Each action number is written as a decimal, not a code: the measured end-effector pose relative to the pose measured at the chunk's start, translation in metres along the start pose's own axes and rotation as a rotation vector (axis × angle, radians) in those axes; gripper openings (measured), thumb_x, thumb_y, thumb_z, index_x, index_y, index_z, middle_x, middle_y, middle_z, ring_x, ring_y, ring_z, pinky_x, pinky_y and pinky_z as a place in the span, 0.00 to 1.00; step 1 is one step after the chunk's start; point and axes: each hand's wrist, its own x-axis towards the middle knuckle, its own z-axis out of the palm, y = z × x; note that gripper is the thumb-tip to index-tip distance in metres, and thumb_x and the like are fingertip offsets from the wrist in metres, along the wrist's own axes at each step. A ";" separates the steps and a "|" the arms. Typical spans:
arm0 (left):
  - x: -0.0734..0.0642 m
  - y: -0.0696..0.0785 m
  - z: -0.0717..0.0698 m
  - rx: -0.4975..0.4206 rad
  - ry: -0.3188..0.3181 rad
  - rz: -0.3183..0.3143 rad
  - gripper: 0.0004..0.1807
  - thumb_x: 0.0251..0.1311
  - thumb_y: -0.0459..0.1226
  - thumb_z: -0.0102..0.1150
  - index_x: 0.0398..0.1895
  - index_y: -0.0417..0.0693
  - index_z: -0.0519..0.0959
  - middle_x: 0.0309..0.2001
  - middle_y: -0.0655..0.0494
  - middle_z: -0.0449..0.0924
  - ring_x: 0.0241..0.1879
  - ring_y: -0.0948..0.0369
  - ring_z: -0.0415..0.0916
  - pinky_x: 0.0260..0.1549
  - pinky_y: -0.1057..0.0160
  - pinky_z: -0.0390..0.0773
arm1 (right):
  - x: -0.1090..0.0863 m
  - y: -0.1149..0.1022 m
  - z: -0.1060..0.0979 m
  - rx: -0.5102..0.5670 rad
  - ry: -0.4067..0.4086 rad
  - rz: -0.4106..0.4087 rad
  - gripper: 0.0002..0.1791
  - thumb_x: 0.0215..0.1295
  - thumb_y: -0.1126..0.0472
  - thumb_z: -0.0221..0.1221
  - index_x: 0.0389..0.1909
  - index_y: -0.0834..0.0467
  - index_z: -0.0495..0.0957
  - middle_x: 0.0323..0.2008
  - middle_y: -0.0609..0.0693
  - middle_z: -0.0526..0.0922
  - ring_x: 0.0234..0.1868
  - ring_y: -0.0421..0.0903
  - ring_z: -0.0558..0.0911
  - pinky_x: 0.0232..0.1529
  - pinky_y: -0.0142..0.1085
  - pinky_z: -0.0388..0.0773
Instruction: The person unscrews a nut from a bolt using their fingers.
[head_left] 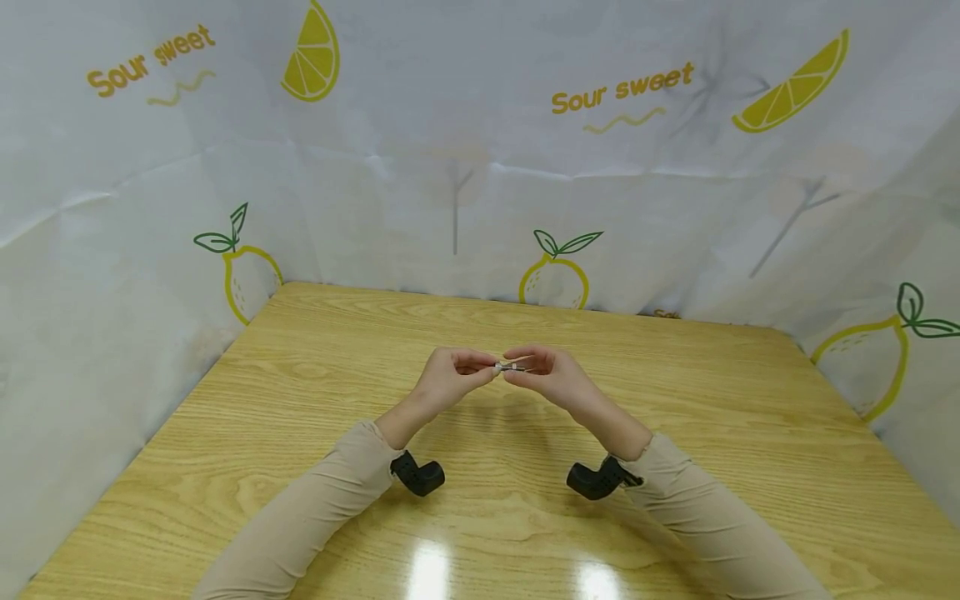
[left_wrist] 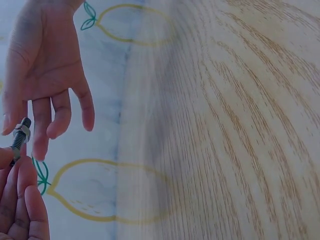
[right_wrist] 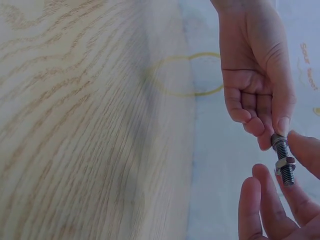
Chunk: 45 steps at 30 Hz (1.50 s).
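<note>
Over the middle of the table, the left hand [head_left: 444,382] pinches a metal bolt [right_wrist: 282,150] by its head end between thumb and fingers. A hex nut [right_wrist: 285,164] sits on the bolt's thread, close to the free end, which sticks out toward the right hand [head_left: 553,381]. That right hand is spread loosely around the nut end, thumb on the near side and fingers beyond. In the right wrist view, its thumb and fingers stand apart on either side of the nut. The left fingertips partly cover the bolt's head.
A wood-grain table [head_left: 300,467] lies beneath both hands. Behind and beside it hangs a pale cloth [head_left: 360,225] printed with lemons. Each wrist carries a black camera mount, on the left [head_left: 420,475] and on the right [head_left: 596,481].
</note>
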 end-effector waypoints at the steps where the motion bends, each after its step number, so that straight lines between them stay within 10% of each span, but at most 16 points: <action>1: 0.000 0.000 0.000 -0.001 0.001 -0.001 0.12 0.59 0.37 0.60 0.45 0.43 0.83 0.43 0.46 0.84 0.41 0.57 0.82 0.41 0.63 0.81 | 0.000 0.000 0.000 -0.002 -0.005 0.004 0.21 0.66 0.53 0.57 0.56 0.58 0.74 0.50 0.59 0.80 0.52 0.55 0.78 0.58 0.54 0.71; 45: 0.000 0.001 0.000 0.005 0.002 -0.019 0.13 0.59 0.38 0.61 0.46 0.43 0.83 0.44 0.45 0.84 0.42 0.56 0.82 0.42 0.62 0.81 | 0.000 -0.001 0.001 -0.006 -0.015 0.017 0.22 0.66 0.53 0.56 0.58 0.59 0.72 0.51 0.62 0.79 0.50 0.56 0.78 0.58 0.54 0.70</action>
